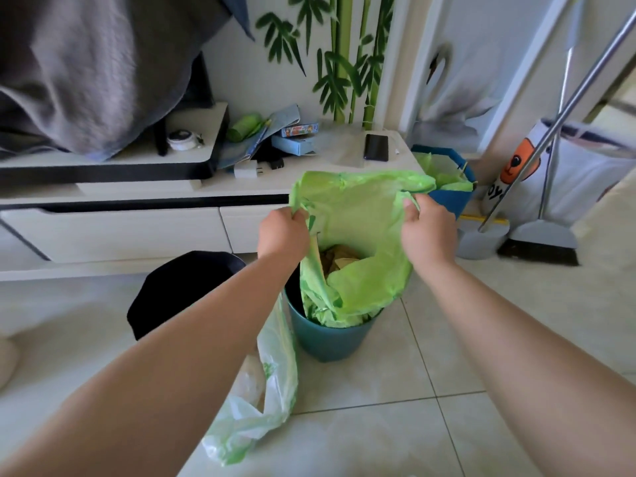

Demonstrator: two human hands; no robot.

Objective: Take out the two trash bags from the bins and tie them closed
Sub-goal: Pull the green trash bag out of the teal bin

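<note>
I had both hands on the green bag (361,235), the left hand (283,232) clenched on one edge of its mouth and the right hand (426,228) pinching the other. The bag was partly lifted, its bottom still inside the teal bin (327,342). It was open, not yet tied. A pale bag (261,401) lay on the floor (447,425) beside the bin; I couldn't tell if it was knotted. I judged the task about halfway, with lifting clear and tying left.
</note>
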